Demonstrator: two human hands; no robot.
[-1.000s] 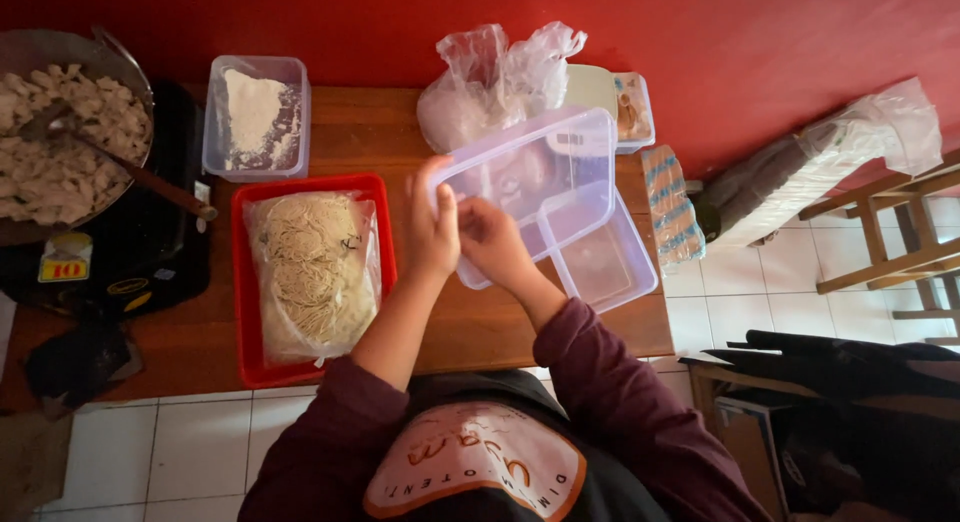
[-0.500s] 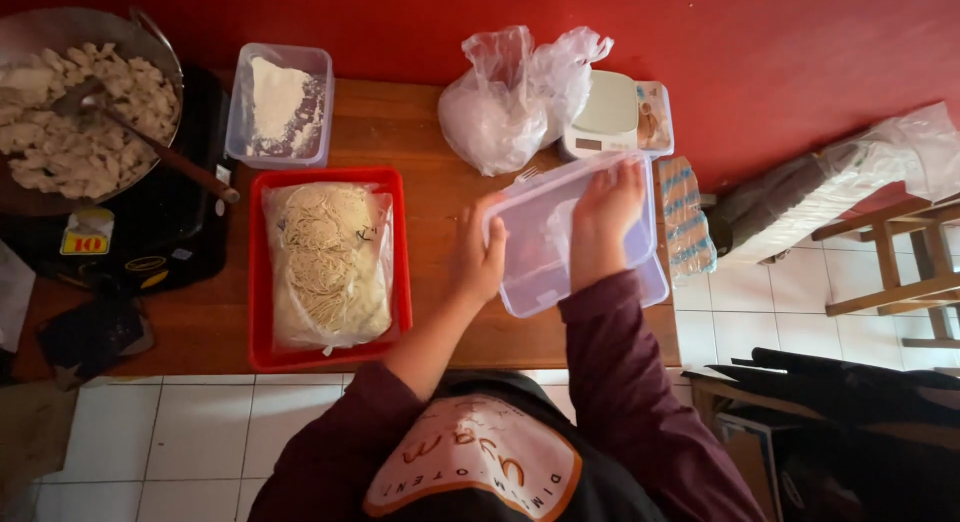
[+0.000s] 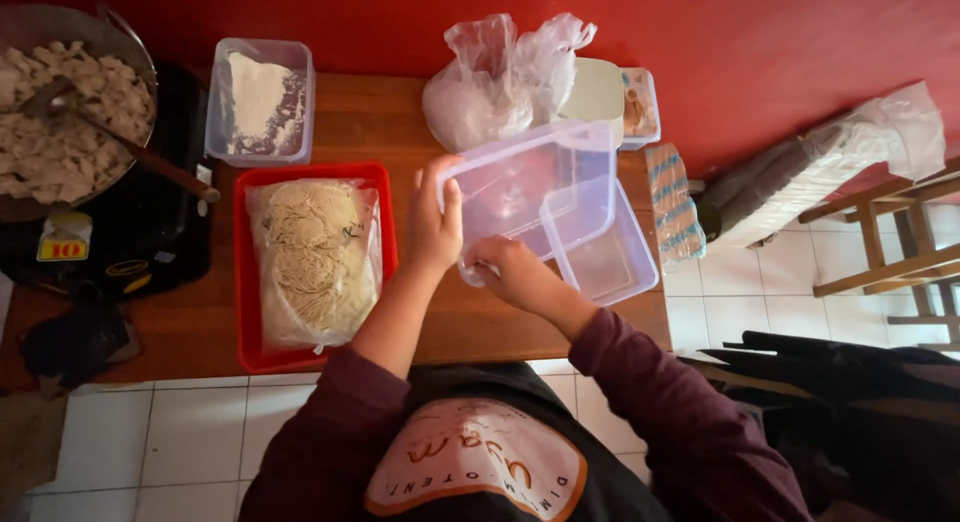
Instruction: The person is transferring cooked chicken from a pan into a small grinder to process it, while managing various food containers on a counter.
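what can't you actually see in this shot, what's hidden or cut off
Head view only:
- Pan of pale pieces: cut off by the left edge.
- Left hand fingers: behind the clear lid.
- Right hand grip: fingers curled under, hidden.
- White bag: contents unclear through the plastic.
- Wooden chair: cut off at right.

The light is soft and a little dim, warm in colour. The red wall [image 3: 780,42] looks evenly lit, without hard glare. The lower right corner falls into dark shadow. Edges bend slightly; focus is fairly sharp.
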